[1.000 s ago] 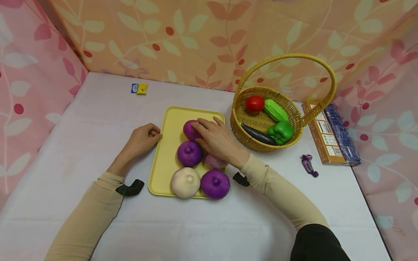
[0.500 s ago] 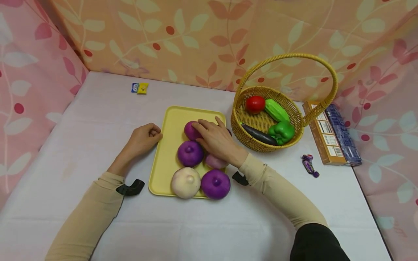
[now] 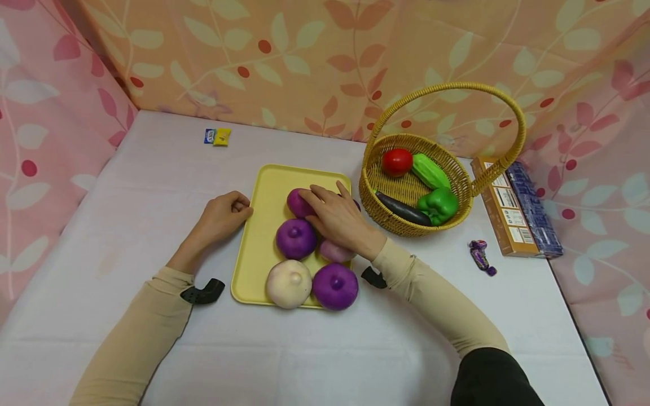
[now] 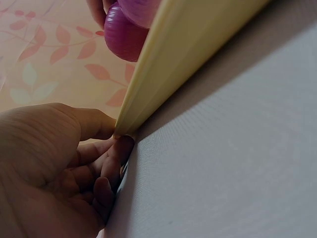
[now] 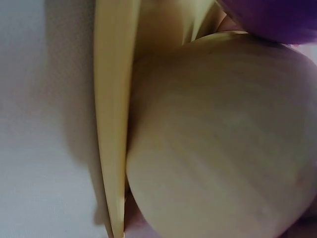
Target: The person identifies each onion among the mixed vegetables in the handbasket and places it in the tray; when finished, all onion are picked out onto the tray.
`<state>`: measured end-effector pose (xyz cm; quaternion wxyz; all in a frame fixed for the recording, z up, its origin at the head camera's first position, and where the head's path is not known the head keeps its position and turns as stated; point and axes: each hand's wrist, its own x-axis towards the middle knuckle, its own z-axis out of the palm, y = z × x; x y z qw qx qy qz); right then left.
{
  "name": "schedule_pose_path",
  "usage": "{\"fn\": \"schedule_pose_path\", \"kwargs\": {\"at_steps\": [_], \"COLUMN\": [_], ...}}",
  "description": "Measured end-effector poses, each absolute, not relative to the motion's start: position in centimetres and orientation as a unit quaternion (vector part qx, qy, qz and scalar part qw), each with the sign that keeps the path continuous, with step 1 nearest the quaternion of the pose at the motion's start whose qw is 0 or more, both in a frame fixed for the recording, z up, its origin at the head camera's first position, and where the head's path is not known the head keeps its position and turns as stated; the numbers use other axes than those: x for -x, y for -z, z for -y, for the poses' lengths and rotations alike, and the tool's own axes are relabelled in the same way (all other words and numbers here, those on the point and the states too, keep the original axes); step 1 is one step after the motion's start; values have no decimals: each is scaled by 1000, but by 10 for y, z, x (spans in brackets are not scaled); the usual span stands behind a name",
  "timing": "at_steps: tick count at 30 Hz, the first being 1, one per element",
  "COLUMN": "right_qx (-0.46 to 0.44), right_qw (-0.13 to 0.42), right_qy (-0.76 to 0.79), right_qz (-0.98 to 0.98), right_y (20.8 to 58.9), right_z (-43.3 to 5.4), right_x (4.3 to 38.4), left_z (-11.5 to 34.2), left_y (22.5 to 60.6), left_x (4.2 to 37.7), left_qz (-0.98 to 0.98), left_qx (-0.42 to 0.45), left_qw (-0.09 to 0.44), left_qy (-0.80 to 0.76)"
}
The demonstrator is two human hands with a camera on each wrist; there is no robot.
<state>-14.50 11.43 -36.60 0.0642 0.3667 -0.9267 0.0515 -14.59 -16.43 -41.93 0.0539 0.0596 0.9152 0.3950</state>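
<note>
A yellow tray (image 3: pixel 249 248) lies on the white table. My left hand (image 3: pixel 217 219) pinches its left rim; thumb and fingers meet at the edge in the left wrist view. From above, my right hand (image 3: pixel 342 220) reaches over the tray and holds a purple onion (image 3: pixel 298 202) with thumb and fingers at its right side. Another dark purple thing is mostly hidden beneath that hand. Nearer me sit a purple onion (image 3: pixel 295 239), a pale pinkish one (image 3: pixel 332 252) partly under the wrist, a white onion (image 3: pixel 288 284) and a further purple onion (image 3: pixel 336 286). A pale round surface (image 5: pixel 223 139) fills the right wrist view.
Right of the tray stands a tall-handled wicker basket (image 3: pixel 388 224) with a tomato (image 3: pixel 397 163), a green ridged vegetable (image 3: pixel 430 171), a green pepper (image 3: pixel 438 206) and an eggplant (image 3: pixel 402 208). Boxes (image 3: pixel 508 211), a purple-wrapped candy (image 3: pixel 480 257) and small packets (image 3: pixel 217 137) lie farther out.
My right hand and the purple onion at its fingers have shifted very slightly to the right and nearer. The left hand stays at the tray's rim.
</note>
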Motion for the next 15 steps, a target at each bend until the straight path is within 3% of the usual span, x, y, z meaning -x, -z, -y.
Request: {"fn": "schedule_pose_path", "kwargs": {"at_steps": [15], "right_qx": [-332], "right_qw": [93], "right_qy": [-112], "right_qz": [932], "right_y": [358], "right_z": [-140], "right_x": [122], "left_z": [165], "left_y": [419], "left_x": [144], "left_qz": [-918], "left_qx": [-61], "left_qw": [56], "left_qy": [-389]}}
